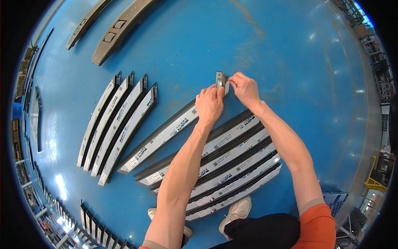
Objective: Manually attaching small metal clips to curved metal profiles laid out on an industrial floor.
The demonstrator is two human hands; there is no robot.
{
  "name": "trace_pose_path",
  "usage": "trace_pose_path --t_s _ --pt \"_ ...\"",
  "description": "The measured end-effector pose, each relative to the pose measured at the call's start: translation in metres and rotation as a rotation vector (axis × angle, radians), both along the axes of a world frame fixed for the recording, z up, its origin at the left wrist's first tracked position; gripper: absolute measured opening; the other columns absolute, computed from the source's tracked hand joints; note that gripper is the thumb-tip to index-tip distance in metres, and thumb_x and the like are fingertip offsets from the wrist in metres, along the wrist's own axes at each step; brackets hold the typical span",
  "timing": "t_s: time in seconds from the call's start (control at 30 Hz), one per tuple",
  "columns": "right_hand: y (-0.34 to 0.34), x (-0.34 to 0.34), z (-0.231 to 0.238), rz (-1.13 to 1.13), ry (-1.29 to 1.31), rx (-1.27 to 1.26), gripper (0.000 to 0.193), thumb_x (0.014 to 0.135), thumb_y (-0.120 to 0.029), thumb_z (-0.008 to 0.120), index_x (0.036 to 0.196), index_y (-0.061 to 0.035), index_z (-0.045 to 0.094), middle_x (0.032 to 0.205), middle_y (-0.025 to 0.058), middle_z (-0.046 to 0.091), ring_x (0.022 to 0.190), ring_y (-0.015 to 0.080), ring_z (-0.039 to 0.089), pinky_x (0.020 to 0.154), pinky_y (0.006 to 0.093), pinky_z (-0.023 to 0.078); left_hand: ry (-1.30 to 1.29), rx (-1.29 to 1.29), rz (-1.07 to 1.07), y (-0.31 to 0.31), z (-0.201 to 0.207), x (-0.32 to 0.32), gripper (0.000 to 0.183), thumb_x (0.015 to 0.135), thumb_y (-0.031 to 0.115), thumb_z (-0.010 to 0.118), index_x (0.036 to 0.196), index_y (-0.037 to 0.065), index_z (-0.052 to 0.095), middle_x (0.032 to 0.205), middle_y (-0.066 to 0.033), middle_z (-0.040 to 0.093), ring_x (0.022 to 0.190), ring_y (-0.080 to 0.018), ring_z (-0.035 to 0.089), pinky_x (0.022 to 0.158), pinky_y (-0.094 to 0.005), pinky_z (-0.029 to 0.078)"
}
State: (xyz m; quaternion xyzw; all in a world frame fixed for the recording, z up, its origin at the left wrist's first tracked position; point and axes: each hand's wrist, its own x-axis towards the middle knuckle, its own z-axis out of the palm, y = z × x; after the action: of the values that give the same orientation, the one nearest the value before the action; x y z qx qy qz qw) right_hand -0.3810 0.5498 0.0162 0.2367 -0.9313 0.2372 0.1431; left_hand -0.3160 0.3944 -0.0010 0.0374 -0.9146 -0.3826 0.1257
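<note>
A long dark metal profile [166, 135] with a white printed film on its face lies slantwise on the blue floor. At its far end a short silvery metal bracket [219, 78] stands up from the profile. My left hand [209, 104] is closed on this bracket, fingers and thumb pressing it against the profile's end. Just to the right, my right hand [246, 89] pinches thumb and forefinger together at the same end. Whatever sits in that pinch is too small to make out.
Several similar film-covered profiles [124, 135] lie side by side at the left, and more profiles [238, 153] lie under my forearms. Two brown beams [114, 35] with square openings rest at the far left. My shoes [237, 212] stand close behind the profiles. A yellow frame [373, 178] is at the right.
</note>
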Motion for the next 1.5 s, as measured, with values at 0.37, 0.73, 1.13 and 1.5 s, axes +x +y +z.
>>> trace_pose_path --t_s 0.37,0.73,1.13,1.5 --pt "0.003 0.009 -0.003 -0.064 -0.152 -0.03 0.011 0.087 -0.006 0.069 0.097 -0.0058 0.065 0.092 0.0052 0.065 0.066 0.0271 0.061 0.062 0.0369 0.049 -0.002 0.024 0.009 -0.001 -0.001 0.0 0.035 0.1 0.031 0.057 0.084 0.004 0.07 0.118 -0.0087 0.073 0.101 -0.0321 0.066 0.084 -0.0404 0.048" --pt "-0.006 0.003 -0.003 -0.07 -0.176 -0.08 0.005 0.091 -0.01 0.063 0.092 -0.0058 0.061 0.092 0.0088 0.063 0.066 0.0349 0.062 0.062 0.043 0.05 0.038 0.006 0.026 0.005 -0.001 -0.004 0.035 0.101 0.032 0.056 0.086 0.004 0.072 0.118 -0.008 0.074 0.1 -0.0317 0.066 0.084 -0.0405 0.048" --pt "0.056 0.164 0.062 -0.312 -0.706 -0.565 0.015 0.086 -0.012 0.075 0.083 -0.0032 0.063 0.08 0.0012 0.068 0.068 0.012 0.053 0.064 0.0274 0.045 0.143 0.109 -0.043 0.006 0.007 0.013 0.036 0.102 0.025 0.052 0.082 0.001 0.07 0.115 -0.0087 0.073 0.103 -0.0336 0.064 0.091 -0.0413 0.046" --pt "0.11 0.117 0.009 -0.239 -0.18 -0.215 0.005 0.086 -0.003 0.07 0.09 -0.0049 0.07 0.088 0.004 0.066 0.067 0.0236 0.06 0.064 0.0346 0.049 -0.095 0.153 -0.158 0.107 0.006 0.082 0.041 0.1 0.028 0.055 0.072 0.001 0.068 0.12 -0.0048 0.073 0.097 -0.0271 0.066 0.093 -0.0376 0.04"
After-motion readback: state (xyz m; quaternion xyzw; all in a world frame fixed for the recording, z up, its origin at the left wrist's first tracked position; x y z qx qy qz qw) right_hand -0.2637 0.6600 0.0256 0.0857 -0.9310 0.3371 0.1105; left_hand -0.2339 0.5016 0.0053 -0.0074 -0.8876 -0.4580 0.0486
